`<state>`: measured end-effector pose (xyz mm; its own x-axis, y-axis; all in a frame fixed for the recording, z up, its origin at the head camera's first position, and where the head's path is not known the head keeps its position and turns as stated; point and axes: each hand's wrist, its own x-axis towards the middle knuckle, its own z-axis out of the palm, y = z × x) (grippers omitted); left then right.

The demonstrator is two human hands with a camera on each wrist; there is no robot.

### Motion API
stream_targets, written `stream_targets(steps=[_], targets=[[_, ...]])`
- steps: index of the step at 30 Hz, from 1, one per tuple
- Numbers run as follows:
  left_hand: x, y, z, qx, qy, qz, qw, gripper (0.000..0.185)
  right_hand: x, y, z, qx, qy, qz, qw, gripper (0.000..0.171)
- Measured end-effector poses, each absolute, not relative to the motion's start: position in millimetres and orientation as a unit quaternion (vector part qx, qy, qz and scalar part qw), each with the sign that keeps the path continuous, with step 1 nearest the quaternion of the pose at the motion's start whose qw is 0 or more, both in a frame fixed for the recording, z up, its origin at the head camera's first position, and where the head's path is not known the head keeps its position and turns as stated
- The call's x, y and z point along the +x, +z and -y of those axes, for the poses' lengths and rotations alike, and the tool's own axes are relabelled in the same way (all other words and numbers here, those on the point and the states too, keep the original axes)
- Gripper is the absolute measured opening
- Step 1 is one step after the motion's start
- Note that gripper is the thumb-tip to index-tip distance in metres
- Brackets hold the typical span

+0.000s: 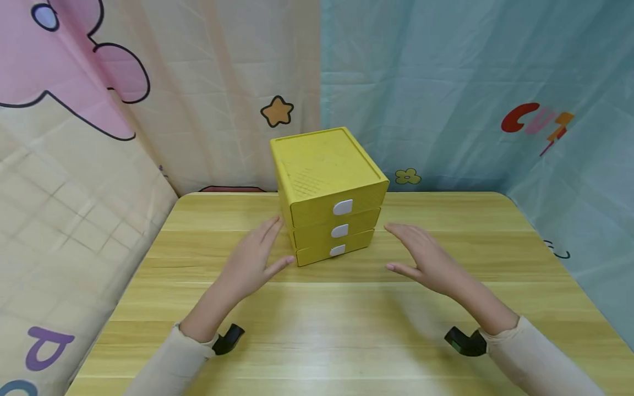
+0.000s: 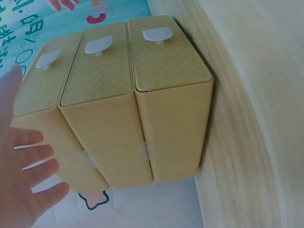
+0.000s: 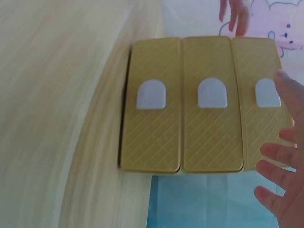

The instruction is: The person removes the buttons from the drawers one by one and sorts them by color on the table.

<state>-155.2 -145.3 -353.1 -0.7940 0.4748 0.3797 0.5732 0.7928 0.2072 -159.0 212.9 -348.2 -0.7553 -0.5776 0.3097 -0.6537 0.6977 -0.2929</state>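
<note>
Yellow plastic drawer box [image 1: 329,192] stands toward the back of the wooden table [image 1: 446,330], its three white-handled drawers all pushed in and facing the person. Both hands flank it with straight, relaxed fingers, holding nothing: the left hand [image 1: 255,258] lies just beside its left wall, while the right hand [image 1: 423,256] hovers a little apart on the right, palms turned inward as if framing it

A small yellow drawer chest [image 1: 329,192] is standing upright toward the far middle of the wooden table, turned slightly so its front is facing near and a little right. Its three stacked drawers are all sitting closed, each carrying a white tab handle [image 1: 342,207]. A fine diamond texture is covering the drawer fronts and top.
</note>
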Motion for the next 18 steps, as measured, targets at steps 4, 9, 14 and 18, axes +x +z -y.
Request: stream_targets(steps=[4,9,14,18], targets=[[-161,-344,139,-0.240,-0.227,0.929,0.167,0.070,-162,-338,-198,0.296,0.271,0.914,0.065,0.068],[-173,-332,133,-0.190,-0.372,0.898,0.140,0.066,-172,-333,-179,0.274,0.367,0.888,0.052,0.061],[-186,-317,129,-0.147,-0.512,0.843,0.074,0.068,-185,-330,-161,0.262,0.438,0.858,0.058,0.054],[-196,-308,125,-0.105,-0.572,0.813,0.007,0.074,-193,-332,-148,0.255,0.492,0.829,0.075,0.045]])
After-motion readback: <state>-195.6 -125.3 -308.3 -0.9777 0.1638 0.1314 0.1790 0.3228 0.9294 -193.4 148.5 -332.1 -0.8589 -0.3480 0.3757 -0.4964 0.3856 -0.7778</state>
